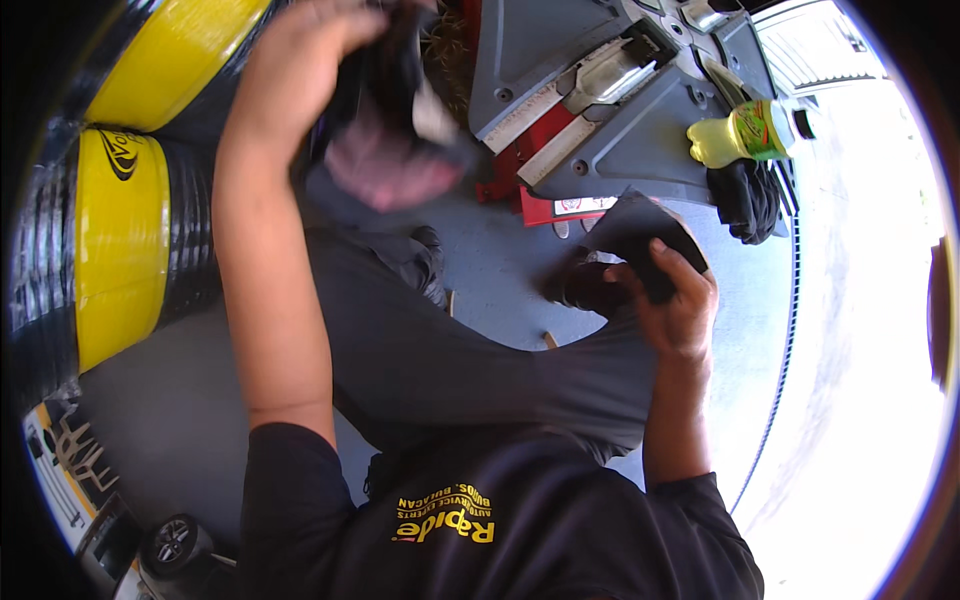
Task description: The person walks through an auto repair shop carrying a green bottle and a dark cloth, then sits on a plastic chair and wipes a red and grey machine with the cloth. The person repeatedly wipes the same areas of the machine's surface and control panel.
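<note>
My left hand [290,75] is raised at the upper left, its fingers closed on a dark, soft-looking bundle [385,165] with a pinkish patch. Motion blurs this bundle, so its kind cannot be made out. Lower down on the right, my right hand [678,305] grips a flat dark sheet [640,225] between thumb and fingers. The sheet is tilted and slightly curved, held above my shoe. The two held things are apart from each other.
A grey turntable with metal jaws [625,140] stands ahead, over a red base. On its right edge lies a green-labelled bottle [750,133], near a black crumpled bundle [745,200]. Yellow-banded wrapped tyres [120,240] are stacked at left. A car wheel [172,541] shows lower left.
</note>
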`<state>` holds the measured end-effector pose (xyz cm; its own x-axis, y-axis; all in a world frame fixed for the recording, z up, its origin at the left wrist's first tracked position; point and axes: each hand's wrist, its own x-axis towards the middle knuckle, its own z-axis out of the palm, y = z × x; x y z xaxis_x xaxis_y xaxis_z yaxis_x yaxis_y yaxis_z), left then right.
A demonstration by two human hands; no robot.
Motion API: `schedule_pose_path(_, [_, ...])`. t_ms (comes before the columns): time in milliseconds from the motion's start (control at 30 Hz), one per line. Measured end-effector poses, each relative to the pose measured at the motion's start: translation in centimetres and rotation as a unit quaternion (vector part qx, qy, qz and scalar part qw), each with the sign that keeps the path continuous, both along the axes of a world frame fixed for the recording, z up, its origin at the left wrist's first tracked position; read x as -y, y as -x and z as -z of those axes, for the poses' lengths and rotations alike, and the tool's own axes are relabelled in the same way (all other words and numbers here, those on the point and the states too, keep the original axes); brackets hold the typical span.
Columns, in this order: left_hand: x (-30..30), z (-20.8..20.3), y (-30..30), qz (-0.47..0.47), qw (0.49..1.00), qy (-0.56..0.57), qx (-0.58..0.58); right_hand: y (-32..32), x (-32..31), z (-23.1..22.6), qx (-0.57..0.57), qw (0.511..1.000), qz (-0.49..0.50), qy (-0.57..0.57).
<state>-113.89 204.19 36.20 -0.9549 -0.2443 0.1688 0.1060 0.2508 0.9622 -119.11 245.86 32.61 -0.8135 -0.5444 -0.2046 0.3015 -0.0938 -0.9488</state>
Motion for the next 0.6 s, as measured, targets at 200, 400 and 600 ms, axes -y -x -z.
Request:
schedule_pose_path(200, [-0.2,8.4,9.6,-0.190,0.933,-0.242,-0.186,4.2,0.4,-2.0,0.000,0.995,0.089,-0.053])
schedule_pose_path(400, [-0.1,9.1,11.9,-0.183,0.922,-0.310,-0.140,5.8,4.4,-3.7,-0.123,0.974,0.137,-0.136])
schedule_pose_path(600, [2.1,7.8,10.8,-0.193,0.908,-0.337,-0.156,6.8,8.5,-4.8,-0.303,0.910,0.016,-0.281])
